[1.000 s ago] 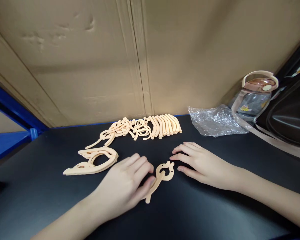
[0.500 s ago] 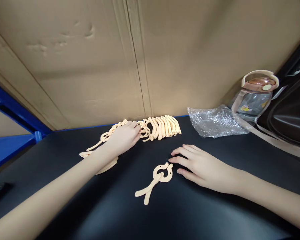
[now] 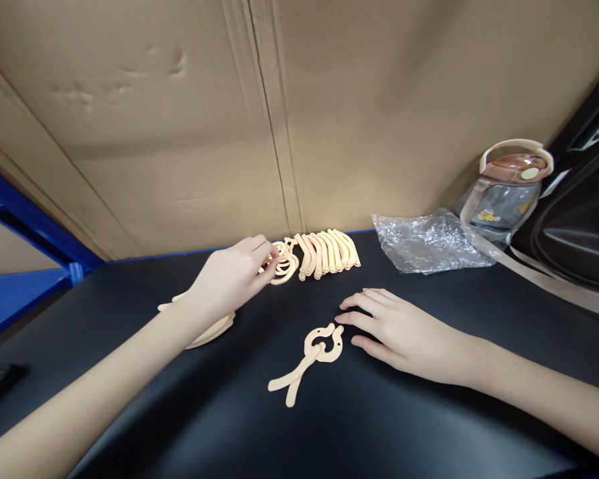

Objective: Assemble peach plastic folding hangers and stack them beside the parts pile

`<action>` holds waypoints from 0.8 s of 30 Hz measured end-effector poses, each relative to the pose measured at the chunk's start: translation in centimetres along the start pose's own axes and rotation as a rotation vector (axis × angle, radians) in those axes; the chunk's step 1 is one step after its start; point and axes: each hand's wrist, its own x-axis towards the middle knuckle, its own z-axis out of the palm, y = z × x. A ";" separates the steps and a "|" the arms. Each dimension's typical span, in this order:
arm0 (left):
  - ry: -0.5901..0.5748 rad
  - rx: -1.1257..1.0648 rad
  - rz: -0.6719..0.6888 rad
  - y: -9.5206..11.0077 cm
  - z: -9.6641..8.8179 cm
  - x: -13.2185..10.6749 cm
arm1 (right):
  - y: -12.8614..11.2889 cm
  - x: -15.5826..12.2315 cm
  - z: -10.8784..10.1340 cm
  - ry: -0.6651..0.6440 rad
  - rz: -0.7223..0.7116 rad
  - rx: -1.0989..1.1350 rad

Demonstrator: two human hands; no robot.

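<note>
Backdrop: brown corrugated cardboard wall (image 3: 299, 120) with one vertical seam; blue metal rack frame (image 3: 24, 219) at far left. Surface: matt black desk (image 3: 379, 426).

Items, counted:
1. Loose heap of looped peach plastic pieces (image 3: 285, 265), rear centre of the desk. Tangled; number cannot be told.
2. Row of curved peach plastic bars (image 3: 329, 249), standing on edge, touching the heap's right side. About nine, too close-packed for a sure count.
3. Flat stack of peach plastic pieces (image 3: 212, 330). One stack, mostly hidden under the left forearm.
4. Joined pair of peach plastic hook pieces (image 3: 313, 356). One pair, interlocked at the ring head, legs crossed; lies flat at desk centre.
5. Crumpled clear plastic bag (image 3: 429, 241). One, rear right.
6. Clear water bottle with pink lid and carry strap (image 3: 509, 193). One, behind the bag.
7. Black bag (image 3: 579, 246). One, at right edge, partly out of view.

Hands: two, of one person.
- Left hand (image 3: 229, 283): reached out to the heap, grip pinched on its nearest looped piece.
- Right hand (image 3: 404, 329): flat, palm down, grip released, fingertips just beside the joined pair's ring head; contact cannot be told.

Step in hand, as judged: drawing one piece from the heap while the joined pair lies on the desk. Lifting one piece alone would call for a light pull that frees it from its tangled neighbours without dragging the row.
</note>
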 end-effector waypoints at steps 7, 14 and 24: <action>0.078 -0.157 0.287 2.9 -0.8 -4.6 | 0.1 -0.1 0.2 0.011 -0.001 0.007; 0.177 -0.181 0.456 2.0 1.0 -6.1 | 0.1 0.0 0.2 0.016 0.000 0.002; 0.046 -0.281 0.506 2.1 2.3 -6.7 | 0.0 0.2 0.2 0.007 0.010 0.010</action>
